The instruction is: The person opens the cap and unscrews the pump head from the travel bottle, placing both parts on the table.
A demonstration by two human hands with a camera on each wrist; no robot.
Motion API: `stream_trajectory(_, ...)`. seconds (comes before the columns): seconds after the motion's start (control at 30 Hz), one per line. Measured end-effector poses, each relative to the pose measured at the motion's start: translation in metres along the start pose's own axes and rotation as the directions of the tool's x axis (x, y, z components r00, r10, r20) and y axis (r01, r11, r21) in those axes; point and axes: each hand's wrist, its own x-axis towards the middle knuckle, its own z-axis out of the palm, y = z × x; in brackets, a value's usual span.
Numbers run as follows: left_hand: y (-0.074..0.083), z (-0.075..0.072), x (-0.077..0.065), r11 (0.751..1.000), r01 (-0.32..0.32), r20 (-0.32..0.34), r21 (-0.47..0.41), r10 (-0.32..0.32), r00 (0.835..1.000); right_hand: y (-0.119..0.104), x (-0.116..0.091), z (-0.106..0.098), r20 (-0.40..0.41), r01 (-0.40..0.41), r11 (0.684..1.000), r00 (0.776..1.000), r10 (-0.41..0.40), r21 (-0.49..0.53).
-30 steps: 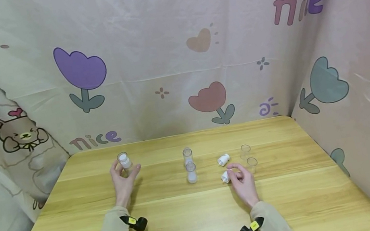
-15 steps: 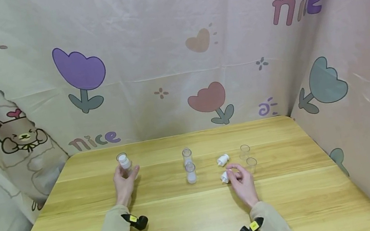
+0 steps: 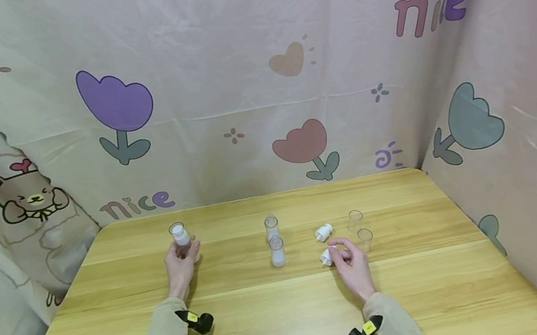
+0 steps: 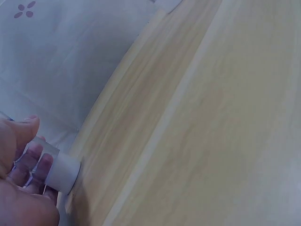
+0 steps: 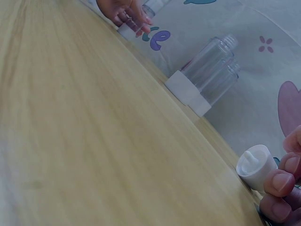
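Note:
My left hand (image 3: pixel 180 271) is around a clear pump bottle (image 3: pixel 181 236) with a white base, a white pump top and a clear cover over it. In the left wrist view the bottle's base (image 4: pixel 65 173) rests on the table, and the fingers curl behind its clear body. My right hand (image 3: pixel 353 269) pinches a white pump head (image 3: pixel 325 257) lying low at the table; its open end with a small stem faces left in the right wrist view. Just behind lies a second white pump head (image 3: pixel 324 232).
Two open clear bottles with white bases stand mid-table, the front bottle (image 3: pixel 277 252) partly covering the rear bottle (image 3: pixel 271 225). Right of the pump heads are two clear caps, a rear cap (image 3: pixel 355 219) and a front cap (image 3: pixel 365 238). A printed curtain (image 3: pixel 211 82) borders the table.
My left hand has shifted slightly and its thumb has drawn in closer to the pump bottle. The right hand stays at the front pump head.

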Motion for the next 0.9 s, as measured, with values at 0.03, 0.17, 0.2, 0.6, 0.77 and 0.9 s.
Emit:
stream_trajectory(0.03,0.000,0.000,0.000,1.000,-0.001,-0.001,0.003,0.001,1.000,-0.001,0.000,0.000,0.004,-0.009,1.000,1.000,0.009,-0.003)
stream_trajectory(0.17,0.001,-0.001,-0.002,0.999,-0.005,-0.004,0.036,0.005,1.000,-0.008,-0.001,-0.002,0.021,-0.028,1.000,0.999,0.027,0.002)
stream_trajectory(0.2,0.001,-0.001,-0.003,0.999,-0.007,-0.006,0.041,0.007,1.000,-0.011,-0.002,-0.002,0.023,-0.027,1.000,0.999,0.027,0.004)
stream_trajectory(0.6,0.008,-0.004,-0.020,0.990,-0.064,0.022,0.123,0.062,0.998,-0.030,-0.008,-0.003,0.018,-0.013,1.000,1.000,0.013,0.001)
stream_trajectory(0.77,0.016,-0.003,-0.033,0.985,-0.123,0.051,0.119,0.118,0.992,-0.030,-0.008,-0.003,0.019,-0.018,1.000,1.000,0.018,0.008)
stream_trajectory(0.9,0.020,0.000,-0.042,0.979,-0.160,0.094,0.126,0.149,0.984,-0.030,-0.008,-0.003,0.017,-0.016,1.000,1.000,0.016,0.010)
